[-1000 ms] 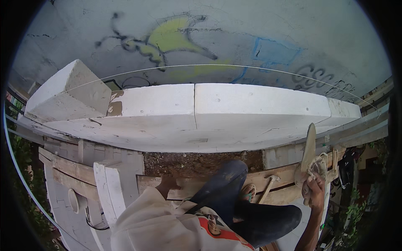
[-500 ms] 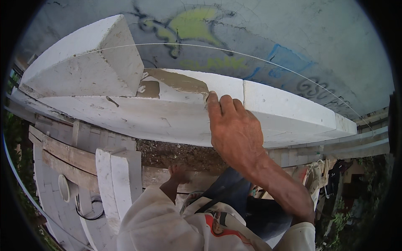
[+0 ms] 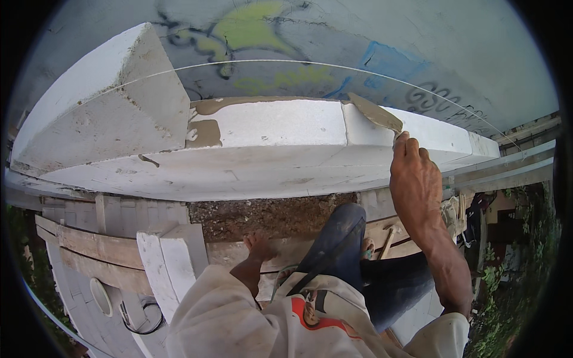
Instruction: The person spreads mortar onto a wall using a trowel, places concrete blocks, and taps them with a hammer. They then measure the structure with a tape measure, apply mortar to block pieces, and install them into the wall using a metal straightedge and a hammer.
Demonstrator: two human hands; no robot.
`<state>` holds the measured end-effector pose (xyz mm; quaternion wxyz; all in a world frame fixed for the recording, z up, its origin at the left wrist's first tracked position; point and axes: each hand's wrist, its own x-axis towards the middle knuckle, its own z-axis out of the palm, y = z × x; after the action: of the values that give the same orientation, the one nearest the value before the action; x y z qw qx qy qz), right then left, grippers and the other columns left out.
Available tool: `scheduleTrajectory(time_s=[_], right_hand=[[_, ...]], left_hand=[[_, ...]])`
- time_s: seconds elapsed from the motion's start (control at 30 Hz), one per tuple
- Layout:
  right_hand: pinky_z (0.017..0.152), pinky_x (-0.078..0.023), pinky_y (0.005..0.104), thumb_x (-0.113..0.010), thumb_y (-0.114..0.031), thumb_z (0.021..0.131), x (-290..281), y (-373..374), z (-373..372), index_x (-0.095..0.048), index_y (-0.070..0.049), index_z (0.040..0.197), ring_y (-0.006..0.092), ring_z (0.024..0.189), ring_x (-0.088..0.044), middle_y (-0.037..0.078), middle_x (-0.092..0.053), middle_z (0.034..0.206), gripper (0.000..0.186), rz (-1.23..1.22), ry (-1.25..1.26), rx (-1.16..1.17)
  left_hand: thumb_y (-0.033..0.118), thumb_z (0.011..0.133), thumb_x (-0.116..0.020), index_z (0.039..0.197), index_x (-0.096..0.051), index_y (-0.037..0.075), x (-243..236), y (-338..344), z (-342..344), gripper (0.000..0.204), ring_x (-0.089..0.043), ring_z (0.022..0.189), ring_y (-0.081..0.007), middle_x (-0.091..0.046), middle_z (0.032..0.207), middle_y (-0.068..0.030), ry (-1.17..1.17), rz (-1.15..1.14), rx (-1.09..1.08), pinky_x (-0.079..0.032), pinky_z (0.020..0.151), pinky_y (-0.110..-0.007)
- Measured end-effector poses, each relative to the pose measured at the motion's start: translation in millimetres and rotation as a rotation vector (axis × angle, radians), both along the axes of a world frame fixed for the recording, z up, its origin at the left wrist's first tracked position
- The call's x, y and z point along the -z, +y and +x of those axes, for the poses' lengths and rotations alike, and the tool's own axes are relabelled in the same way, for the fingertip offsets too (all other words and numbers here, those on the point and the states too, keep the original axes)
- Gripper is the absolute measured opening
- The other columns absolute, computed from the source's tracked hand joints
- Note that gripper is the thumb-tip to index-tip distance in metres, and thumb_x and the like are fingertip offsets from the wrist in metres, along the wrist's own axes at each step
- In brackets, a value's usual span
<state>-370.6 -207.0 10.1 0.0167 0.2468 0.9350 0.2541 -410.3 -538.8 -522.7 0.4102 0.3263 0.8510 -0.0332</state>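
My right hand (image 3: 416, 179) is closed around the handle of a trowel (image 3: 375, 112), whose blade is coated in grey-brown mortar. The blade lies over the top of the white block wall (image 3: 268, 122), just right of a joint between blocks. My fingers hide most of the handle. Wet mortar (image 3: 206, 132) sticks to the wall top beside a tall white block (image 3: 158, 89) standing at the left. My left hand (image 3: 258, 246) hangs low in front of the wall, fingers apart, holding nothing.
A thin white string (image 3: 262, 61) stretches above the wall, before a grey painted wall (image 3: 477, 48). Below left stand two upright white blocks (image 3: 170, 256), near wooden planks (image 3: 101, 241) and a coiled black cable (image 3: 146, 316). A wooden-handled tool (image 3: 389, 240) lies by my leg.
My right hand has moved right along the wall top with the trowel, across the block joint. The mortar beside the tall block stays there. My left hand is nearly where it was.
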Motion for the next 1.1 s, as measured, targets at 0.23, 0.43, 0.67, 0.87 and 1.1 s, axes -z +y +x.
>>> scheduleTrajectory(time_s=[0.23, 0.43, 0.67, 0.87, 1.1], right_hand=[[0.082, -0.054, 0.0511, -0.060, 0.006, 0.098, 77.9, -44.9, 14.0, -0.037, 0.013, 0.159, 0.0409, 0.100, -0.060, 0.024, -0.054, 0.109, 0.066, -0.364, 0.501, 0.064], [0.085, -0.058, 0.0471, -0.064, 0.008, 0.087, 129.2, -142.4, -3.5, -0.033, 0.016, 0.160, 0.0404, 0.103, -0.059, 0.024, -0.055, 0.119, 0.079, -0.544, 0.443, -0.155], [0.070, -0.057, 0.0399, -0.066, -0.007, 0.102, 79.8, -148.7, -6.6, -0.052, 0.005, 0.146, 0.0259, 0.084, -0.068, 0.015, -0.061, 0.097, 0.048, -1.521, 0.689, -0.230], [0.042, -0.041, 0.0270, -0.052, -0.029, 0.117, 74.7, -119.7, -60.1, -0.057, 0.000, 0.131, 0.0084, 0.043, -0.049, 0.002, -0.055, 0.070, 0.033, -2.183, 1.123, 0.350], [0.047, -0.042, 0.0292, -0.059, -0.038, 0.115, 111.4, -192.6, -30.1, -0.059, 0.000, 0.130, 0.0087, 0.050, -0.049, 0.000, -0.052, 0.071, 0.041, -2.089, 0.575, 0.069]], left_hand=[[0.078, 0.068, -0.087, 0.160, -0.050, 0.019, -21.1, 11.3, -2.1, 0.115, -0.017, 0.158, -0.0524, -0.028, 0.168, -0.0255, -0.052, -0.049, 0.009, -0.003, 0.126, -0.073], [0.064, 0.071, -0.090, 0.166, -0.040, 0.017, -36.9, 19.9, 0.7, 0.117, -0.009, 0.163, -0.0489, -0.023, 0.173, -0.0234, -0.131, -0.004, -0.036, 0.004, 0.127, -0.071], [0.059, 0.073, -0.091, 0.166, -0.040, 0.016, -14.7, 7.4, -1.1, 0.114, -0.008, 0.163, -0.0479, -0.024, 0.172, -0.0223, -0.083, 0.091, -0.129, 0.003, 0.127, -0.069], [0.057, 0.074, -0.092, 0.163, -0.045, 0.013, -45.9, 21.4, 0.9, 0.110, -0.015, 0.161, -0.0488, -0.028, 0.174, -0.0199, -0.106, -0.042, -0.071, -0.001, 0.128, -0.070], [0.066, 0.079, -0.083, 0.162, -0.043, 0.015, 1.5, -2.8, 10.6, 0.105, -0.013, 0.161, -0.0488, -0.024, 0.173, -0.0208, -0.060, 0.075, -0.036, -0.003, 0.127, -0.069]])
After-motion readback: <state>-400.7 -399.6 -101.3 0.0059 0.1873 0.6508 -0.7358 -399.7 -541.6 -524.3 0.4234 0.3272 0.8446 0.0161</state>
